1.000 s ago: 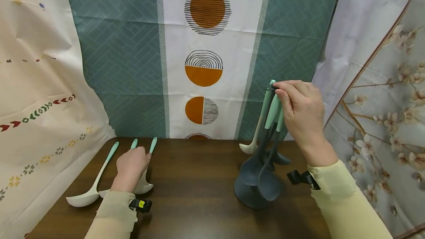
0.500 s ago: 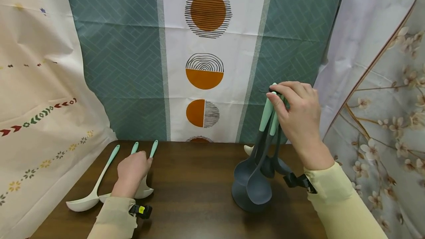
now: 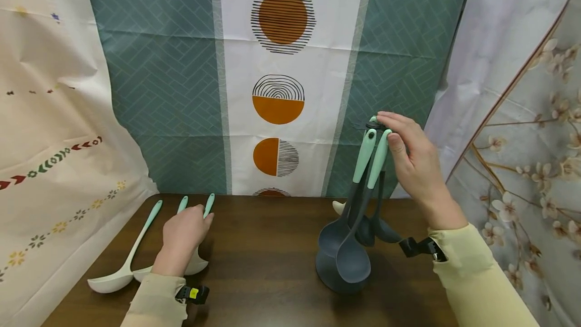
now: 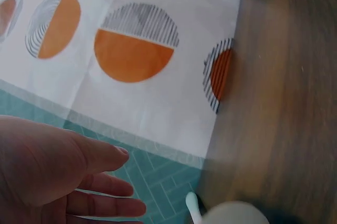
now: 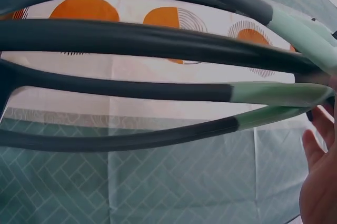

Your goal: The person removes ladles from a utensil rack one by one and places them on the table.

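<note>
My left hand (image 3: 186, 233) hovers over or rests on a row of cream utensils with mint handles; contact is not clear. A ladle (image 3: 113, 280) lies at the left, a second utensil (image 3: 142, 272) is mostly covered by the hand, and a third (image 3: 197, 265) lies to the right. In the left wrist view its thumb and fingers look loosely extended, with nothing between them. At the top of a dark grey utensil stand (image 3: 333, 276), my right hand (image 3: 417, 163) has its fingers by the hooks, thumb beside a mint handle (image 3: 379, 158). Grey ladles (image 3: 353, 261) hang there.
The cream head of a utensil (image 3: 338, 207) shows behind the stand. A patterned cloth (image 3: 277, 64) hangs at the back edge of the brown table (image 3: 258, 266). Fabric with flowers (image 3: 522, 201) hangs at the right.
The hanging utensils have turned around the stand, the cream one swinging behind it. My right thumb and fingers have drawn back to the right from the top. The left hand has barely moved.
</note>
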The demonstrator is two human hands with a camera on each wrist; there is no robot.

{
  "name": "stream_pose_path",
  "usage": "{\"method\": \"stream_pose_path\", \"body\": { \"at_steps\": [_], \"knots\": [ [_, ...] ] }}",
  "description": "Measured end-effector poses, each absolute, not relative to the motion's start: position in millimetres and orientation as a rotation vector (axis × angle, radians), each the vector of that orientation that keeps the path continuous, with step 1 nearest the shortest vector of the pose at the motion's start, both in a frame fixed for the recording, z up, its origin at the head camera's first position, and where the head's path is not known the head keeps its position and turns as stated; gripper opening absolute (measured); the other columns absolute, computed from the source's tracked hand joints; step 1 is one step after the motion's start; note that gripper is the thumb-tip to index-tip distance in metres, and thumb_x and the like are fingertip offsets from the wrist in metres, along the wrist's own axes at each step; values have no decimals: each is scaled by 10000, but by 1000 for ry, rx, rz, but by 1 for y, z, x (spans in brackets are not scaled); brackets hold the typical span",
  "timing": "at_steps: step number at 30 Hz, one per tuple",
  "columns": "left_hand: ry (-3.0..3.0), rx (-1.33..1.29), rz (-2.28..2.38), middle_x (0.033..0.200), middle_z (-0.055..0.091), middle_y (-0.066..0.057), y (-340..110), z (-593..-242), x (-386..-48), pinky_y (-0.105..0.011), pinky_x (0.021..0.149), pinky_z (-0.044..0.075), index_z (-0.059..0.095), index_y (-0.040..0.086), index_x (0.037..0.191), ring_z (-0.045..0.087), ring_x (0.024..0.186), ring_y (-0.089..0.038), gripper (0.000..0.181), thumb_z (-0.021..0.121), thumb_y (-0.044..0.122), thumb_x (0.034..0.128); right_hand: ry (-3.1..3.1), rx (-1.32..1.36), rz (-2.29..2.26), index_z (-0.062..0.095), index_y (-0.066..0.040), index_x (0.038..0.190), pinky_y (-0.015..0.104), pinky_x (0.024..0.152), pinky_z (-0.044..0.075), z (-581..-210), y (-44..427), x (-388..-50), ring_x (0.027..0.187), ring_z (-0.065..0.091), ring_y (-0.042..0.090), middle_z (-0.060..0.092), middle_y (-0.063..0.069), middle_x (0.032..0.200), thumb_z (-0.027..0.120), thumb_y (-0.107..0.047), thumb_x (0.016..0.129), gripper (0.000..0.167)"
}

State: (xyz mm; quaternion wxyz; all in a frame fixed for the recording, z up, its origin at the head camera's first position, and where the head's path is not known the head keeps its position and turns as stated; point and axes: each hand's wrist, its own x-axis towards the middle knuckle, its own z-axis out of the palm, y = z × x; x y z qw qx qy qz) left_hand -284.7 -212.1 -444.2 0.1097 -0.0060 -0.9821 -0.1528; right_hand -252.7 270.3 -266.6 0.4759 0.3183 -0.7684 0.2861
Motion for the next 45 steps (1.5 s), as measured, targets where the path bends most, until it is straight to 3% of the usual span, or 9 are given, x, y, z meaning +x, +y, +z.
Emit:
{"method": "stream_pose_path", "body": {
  "at_steps": [5, 10, 23, 37, 45],
  "knots": [
    [-2824, -74, -422, 1134, 763, -242, -199, -435, -279, -580, 711, 603, 716, -69, 1313, 736, 877, -419, 415, 697, 282, 1093, -1860, 822, 705, 715, -100, 1468, 279, 1186, 401, -270, 271, -255, 1447, 570, 249, 655, 37, 1536, 461, -469, 1183, 531],
    [-2738, -148, -402, 1263, 733, -293, -183, -424, -273, -587, 765, 615, 707, -76, 1352, 745, 932, -437, 441, 724, 273, 1081, -1812, 845, 726, 740, -84, 1431, 336, 1218, 402, -271, 270, -258, 1438, 590, 272, 688, 58, 1485, 488, -435, 1179, 499],
    [-2623, -252, -486, 1275, 758, -223, -140, -401, -257, -577, 853, 615, 729, -15, 1347, 747, 1077, -412, 396, 764, 259, 1063, -1769, 774, 747, 787, -93, 1358, 294, 1179, 439, -273, 265, -261, 1350, 655, 268, 737, 55, 1394, 546, -400, 1157, 439],
    [-2507, -372, -520, 1248, 775, -150, -97, -397, -254, -527, 824, 623, 756, 48, 1318, 759, 1038, -357, 363, 808, 273, 1037, -1693, 757, 776, 800, -61, 1310, 313, 1160, 462, -274, 258, -266, 1308, 677, 295, 754, 124, 1334, 556, -371, 1160, 422],
    [-2423, -489, -593, 1263, 771, -131, -74, -395, -251, -519, 886, 624, 760, 53, 1328, 753, 1107, -342, 362, 803, 273, 1043, -1674, 749, 786, 804, -58, 1296, 315, 1151, 468, -276, 257, -268, 1294, 683, 295, 756, 124, 1326, 562, -354, 1162, 405]
  ]
}}
